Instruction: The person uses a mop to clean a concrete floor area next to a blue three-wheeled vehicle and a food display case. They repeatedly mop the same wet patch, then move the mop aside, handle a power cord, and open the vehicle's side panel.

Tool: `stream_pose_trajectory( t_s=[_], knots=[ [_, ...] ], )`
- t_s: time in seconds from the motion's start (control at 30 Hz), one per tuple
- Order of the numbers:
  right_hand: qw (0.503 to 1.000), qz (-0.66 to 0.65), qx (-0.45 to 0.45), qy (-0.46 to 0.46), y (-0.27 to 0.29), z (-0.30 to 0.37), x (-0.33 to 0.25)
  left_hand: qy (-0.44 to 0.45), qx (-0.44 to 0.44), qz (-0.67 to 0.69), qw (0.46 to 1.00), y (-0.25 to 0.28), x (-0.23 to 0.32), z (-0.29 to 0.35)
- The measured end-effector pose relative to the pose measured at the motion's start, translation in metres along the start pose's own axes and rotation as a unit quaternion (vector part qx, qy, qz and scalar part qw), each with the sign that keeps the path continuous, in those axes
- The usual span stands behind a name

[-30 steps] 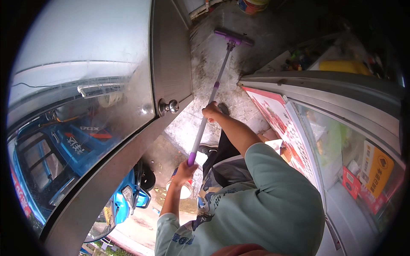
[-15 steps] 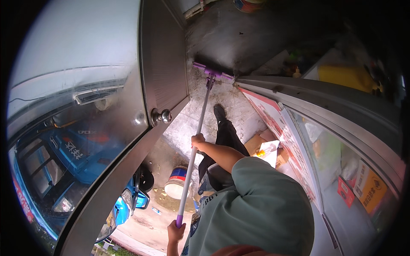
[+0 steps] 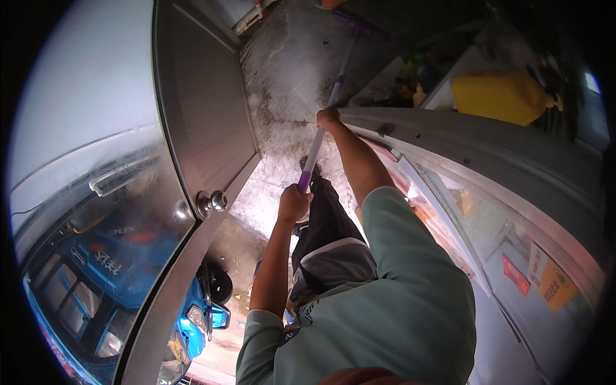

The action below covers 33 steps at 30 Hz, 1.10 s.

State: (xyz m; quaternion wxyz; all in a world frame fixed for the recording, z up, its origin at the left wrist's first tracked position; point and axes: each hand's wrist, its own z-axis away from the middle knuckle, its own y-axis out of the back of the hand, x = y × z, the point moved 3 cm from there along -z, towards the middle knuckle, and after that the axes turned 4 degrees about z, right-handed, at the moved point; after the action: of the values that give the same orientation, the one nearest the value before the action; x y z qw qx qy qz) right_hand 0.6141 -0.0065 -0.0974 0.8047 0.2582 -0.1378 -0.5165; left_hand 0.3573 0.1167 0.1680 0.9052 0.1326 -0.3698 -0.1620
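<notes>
A long-handled mop (image 3: 314, 153) with a pale pole and purple fittings reaches away from me across the floor. Its wide purple head (image 3: 354, 25) lies far ahead in the dim part of the room, blurred and hard to make out. My left hand (image 3: 295, 204) is closed round the purple end of the pole, in front of my legs. Farther up, my right hand (image 3: 328, 118) grips the pole with that arm stretched forward, close beside the door frame (image 3: 436, 128). My dark shoe (image 3: 310, 165) shows beside the pole on the pale floor.
At left, a door with a round metal knob (image 3: 218, 201) stands ajar; its glass shows a blue vehicle (image 3: 96, 263). A yellow container (image 3: 497, 96) and a small bottle (image 3: 419, 96) sit in the dark at right. A glass panel (image 3: 494, 237) bears stickers.
Both hands have pushed forward, carrying the mop head from the doorway deep into the dark room. My left arm has come up from the lower edge. The view has shifted right and forward.
</notes>
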Motion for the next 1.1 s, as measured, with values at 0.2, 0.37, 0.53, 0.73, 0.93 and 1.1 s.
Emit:
stream_pose_trajectory(
  t_s=[0.2, 0.37, 0.53, 0.73, 0.93, 1.1],
  knots=[
    [0.986, 0.134, -0.022, 0.096, -0.004, 0.060, -0.050, 0.036, -0.007, -0.002, 0.999, 0.021, -0.037, 0.043],
    [0.916, -0.337, -0.176, -0.127, -0.034, 0.131, -0.143, 0.106, -0.003, -0.038, 0.994, 0.082, -0.099, 0.139],
    [0.897, -0.353, -0.246, -0.104, -0.063, 0.179, -0.210, 0.214, -0.010, -0.042, 0.976, 0.134, -0.119, 0.248],
    [0.845, -0.451, -0.276, -0.081, -0.097, 0.203, -0.273, 0.217, 0.042, -0.048, 0.974, 0.185, -0.106, 0.334],
    [0.705, -0.665, -0.138, -0.204, -0.092, 0.237, -0.289, 0.277, 0.058, -0.050, 0.958, 0.199, -0.083, 0.371],
    [0.652, -0.727, -0.047, -0.209, -0.091, 0.248, -0.270, 0.248, 0.075, -0.039, 0.965, 0.174, -0.074, 0.380]
  ],
)
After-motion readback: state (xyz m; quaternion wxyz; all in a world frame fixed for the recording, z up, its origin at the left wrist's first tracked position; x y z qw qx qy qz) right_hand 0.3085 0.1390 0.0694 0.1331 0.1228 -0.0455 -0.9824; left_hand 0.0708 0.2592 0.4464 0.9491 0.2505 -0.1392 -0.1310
